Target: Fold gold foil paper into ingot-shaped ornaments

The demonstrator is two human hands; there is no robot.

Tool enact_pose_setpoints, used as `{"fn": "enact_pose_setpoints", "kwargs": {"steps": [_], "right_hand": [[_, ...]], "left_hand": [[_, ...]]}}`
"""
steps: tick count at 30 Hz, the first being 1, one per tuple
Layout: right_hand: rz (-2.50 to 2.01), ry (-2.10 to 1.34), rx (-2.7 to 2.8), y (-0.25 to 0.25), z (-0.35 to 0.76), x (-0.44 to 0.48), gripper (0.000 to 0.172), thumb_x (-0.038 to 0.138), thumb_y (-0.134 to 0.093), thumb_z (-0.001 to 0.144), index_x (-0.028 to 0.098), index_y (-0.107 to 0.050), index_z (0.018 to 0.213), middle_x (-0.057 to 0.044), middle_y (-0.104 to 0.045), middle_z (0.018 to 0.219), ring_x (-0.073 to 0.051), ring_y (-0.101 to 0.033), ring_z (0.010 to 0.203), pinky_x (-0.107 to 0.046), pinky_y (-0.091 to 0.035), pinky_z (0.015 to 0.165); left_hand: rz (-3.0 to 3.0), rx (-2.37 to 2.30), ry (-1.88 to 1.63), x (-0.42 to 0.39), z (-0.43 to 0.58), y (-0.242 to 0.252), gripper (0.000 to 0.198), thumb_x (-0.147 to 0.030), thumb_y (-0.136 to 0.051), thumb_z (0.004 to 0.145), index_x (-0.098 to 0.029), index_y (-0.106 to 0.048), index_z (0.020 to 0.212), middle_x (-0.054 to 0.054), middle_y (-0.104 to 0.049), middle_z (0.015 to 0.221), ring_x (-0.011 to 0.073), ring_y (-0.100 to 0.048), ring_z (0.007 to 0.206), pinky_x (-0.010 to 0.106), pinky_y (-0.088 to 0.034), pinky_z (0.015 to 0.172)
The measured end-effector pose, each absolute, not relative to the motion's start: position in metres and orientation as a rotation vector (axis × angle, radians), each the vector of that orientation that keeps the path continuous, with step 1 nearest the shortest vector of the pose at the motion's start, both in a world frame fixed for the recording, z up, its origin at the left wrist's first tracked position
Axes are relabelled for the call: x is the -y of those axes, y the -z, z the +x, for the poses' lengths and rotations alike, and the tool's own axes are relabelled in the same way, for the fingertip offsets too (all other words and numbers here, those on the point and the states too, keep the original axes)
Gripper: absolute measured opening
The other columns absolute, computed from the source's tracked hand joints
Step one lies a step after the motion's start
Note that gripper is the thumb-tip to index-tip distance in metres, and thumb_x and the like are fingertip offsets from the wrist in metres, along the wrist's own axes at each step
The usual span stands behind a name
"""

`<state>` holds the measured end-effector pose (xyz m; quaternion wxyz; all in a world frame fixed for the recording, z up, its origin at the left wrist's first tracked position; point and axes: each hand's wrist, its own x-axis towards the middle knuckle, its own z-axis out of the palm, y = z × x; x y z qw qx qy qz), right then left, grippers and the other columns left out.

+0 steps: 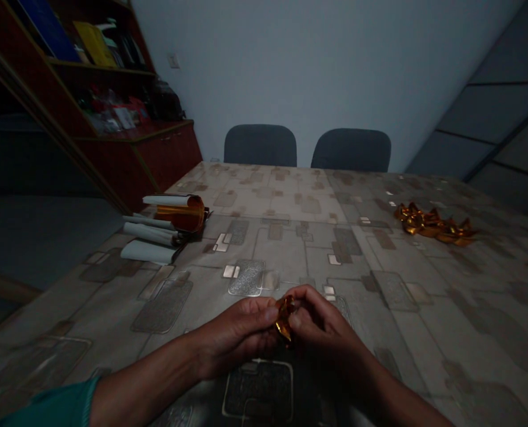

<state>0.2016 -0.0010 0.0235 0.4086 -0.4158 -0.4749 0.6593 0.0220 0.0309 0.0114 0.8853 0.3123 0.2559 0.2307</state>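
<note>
Pinching: our left hand (241,329) and right hand (323,323) grip gold foil (285,325), six o'clock.
Foil: we'd press gently, avoiding tears.
Gold cluster (437,226): counter (290,249), two o'clock from foil.

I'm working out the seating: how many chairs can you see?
2. The left chair and the right chair stand side by side, a gap between them, beyond the far edge of the table. Others could be hidden or out of view.
</note>
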Motion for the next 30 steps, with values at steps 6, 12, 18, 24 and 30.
{"fn": "enact_pose_setpoints", "kwargs": {"steps": [6,12,18,24,30], "right_hand": [[-1.086,-1.638,1.112,-0.033,0.192,0.004,0.025,0.031,-0.07,0.072,0.021,-0.049,0.082,0.007,-0.045,0.061,-0.009,-0.038,0.052,-0.022,-0.029,0.047],[-1.11,-1.549,1.213,-0.036,0.192,0.008,0.018,0.03,-0.065,0.077,0.021,-0.051,0.084,0.006,-0.046,0.061,-0.01,-0.04,0.052,-0.023,-0.031,0.047],[-0.965,-1.777,0.957,-0.032,0.193,0.007,0.038,0.034,-0.078,0.067,0.021,-0.053,0.093,0.004,-0.053,0.072,-0.011,-0.048,0.057,-0.023,-0.037,0.052],[-0.877,-1.953,0.807,-0.022,0.207,0.003,0.034,0.042,-0.078,0.075,0.018,-0.063,0.093,0.0,-0.059,0.069,-0.01,-0.049,0.055,-0.023,-0.039,0.051],[-0.84,-2.077,0.834,-0.02,0.215,0.005,0.028,0.041,-0.075,0.082,0.016,-0.065,0.085,0.001,-0.055,0.067,-0.007,-0.042,0.049,-0.018,-0.032,0.042]], "left_hand": [[0.671,-0.583,-0.411,-0.032,0.021,-0.015,0.034,-0.038,-0.08,0.076,-0.009,-0.071,0.09,0.007,-0.067,0.085,0.013,-0.058,0.072,0.022,-0.041,0.067],[0.701,-0.582,-0.412,-0.031,0.022,-0.017,0.032,-0.037,-0.078,0.077,-0.008,-0.073,0.09,0.007,-0.066,0.08,0.0123,-0.057,0.069,0.021,-0.04,0.062],[0.659,-0.527,-0.38,-0.032,0.017,-0.013,0.039,-0.039,-0.08,0.077,-0.008,-0.073,0.099,0.009,-0.068,0.088,0.0139,-0.061,0.076,0.023,-0.044,0.072],[0.655,-0.49,-0.361,-0.032,0.014,-0.015,0.041,-0.041,-0.08,0.078,-0.007,-0.073,0.1,0.011,-0.07,0.092,0.0141,-0.063,0.08,0.023,-0.045,0.076],[0.676,-0.489,-0.377,-0.034,0.014,-0.016,0.037,-0.039,-0.079,0.079,-0.009,-0.073,0.099,0.008,-0.071,0.089,0.012,-0.064,0.076,0.021,-0.047,0.07]]}}
